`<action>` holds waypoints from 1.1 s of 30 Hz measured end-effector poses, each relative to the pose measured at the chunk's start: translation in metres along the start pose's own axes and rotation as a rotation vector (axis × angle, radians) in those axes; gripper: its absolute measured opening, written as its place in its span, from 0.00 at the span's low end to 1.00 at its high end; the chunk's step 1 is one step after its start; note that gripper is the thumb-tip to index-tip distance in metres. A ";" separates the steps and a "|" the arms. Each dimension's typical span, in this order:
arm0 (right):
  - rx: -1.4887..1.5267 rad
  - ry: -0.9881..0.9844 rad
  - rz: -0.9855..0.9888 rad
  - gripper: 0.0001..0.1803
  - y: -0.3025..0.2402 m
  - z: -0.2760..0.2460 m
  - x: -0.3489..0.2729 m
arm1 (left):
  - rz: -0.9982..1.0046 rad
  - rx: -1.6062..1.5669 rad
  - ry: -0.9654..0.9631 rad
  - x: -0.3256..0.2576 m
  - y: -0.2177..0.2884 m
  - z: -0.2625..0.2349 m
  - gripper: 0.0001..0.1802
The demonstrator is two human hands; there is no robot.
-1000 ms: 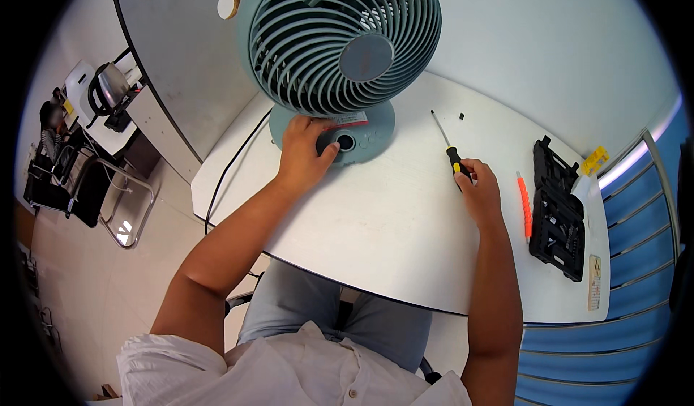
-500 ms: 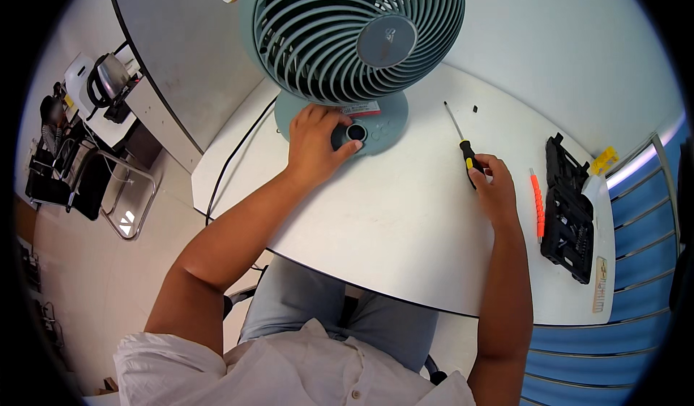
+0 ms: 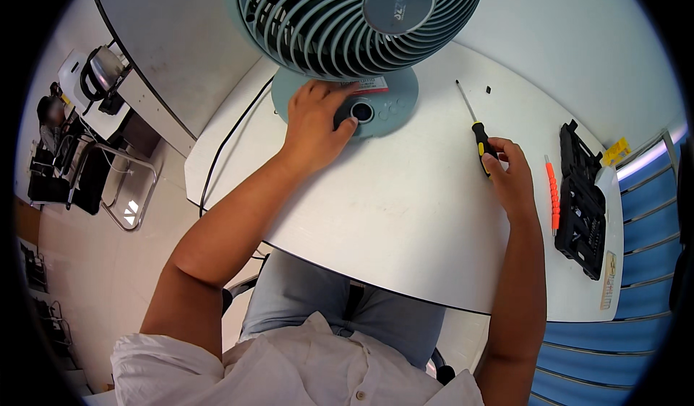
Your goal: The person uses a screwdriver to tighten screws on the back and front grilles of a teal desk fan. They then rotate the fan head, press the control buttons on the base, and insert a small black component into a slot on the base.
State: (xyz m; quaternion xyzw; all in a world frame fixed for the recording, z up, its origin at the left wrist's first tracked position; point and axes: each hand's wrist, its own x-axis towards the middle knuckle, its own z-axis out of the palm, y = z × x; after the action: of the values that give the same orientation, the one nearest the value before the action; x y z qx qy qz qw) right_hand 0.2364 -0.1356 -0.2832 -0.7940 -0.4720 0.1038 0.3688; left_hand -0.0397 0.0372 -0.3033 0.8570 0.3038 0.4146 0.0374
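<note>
A grey-green desk fan (image 3: 405, 1) stands on the white table, its round base (image 3: 401, 106) toward me. My left hand (image 3: 314, 120) lies on the left part of that base with fingers apart. Its thumb is against the lower left edge of a round dark knob (image 3: 361, 112), and its index fingertip reaches a red and white label (image 3: 372, 85). Off to the right, my right hand (image 3: 512, 171) has its thumb and fingers closed on the black and yellow handle of a screwdriver (image 3: 482, 142). The screwdriver's shaft points away from me, low over the tabletop.
An open black tool case (image 3: 582, 218) lies at the right, beside an orange flexible shaft (image 3: 554, 196). A small black piece (image 3: 488, 89) sits near the screwdriver tip. A short ruler (image 3: 609, 279) lies by the right edge. A black cable (image 3: 228, 149) runs left of the fan.
The view has shifted slightly. My left thumb has moved up a little beside the knob, and the index finger now stretches toward the label. My right hand stays on the screwdriver.
</note>
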 end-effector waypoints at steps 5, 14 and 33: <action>0.007 -0.001 0.012 0.19 -0.003 0.000 -0.001 | -0.077 -0.085 -0.066 0.004 0.001 -0.007 0.17; 0.037 -0.009 0.002 0.19 -0.004 0.000 -0.001 | 0.011 -0.047 -0.063 0.001 -0.004 -0.004 0.23; -0.011 -0.010 0.033 0.18 -0.009 0.001 -0.003 | -0.168 0.025 0.089 0.007 -0.023 -0.012 0.20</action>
State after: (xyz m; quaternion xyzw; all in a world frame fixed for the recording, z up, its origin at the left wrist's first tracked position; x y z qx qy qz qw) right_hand 0.2284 -0.1349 -0.2783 -0.8032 -0.4613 0.1110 0.3602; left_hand -0.0562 0.0573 -0.2984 0.8095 0.3812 0.4440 0.0478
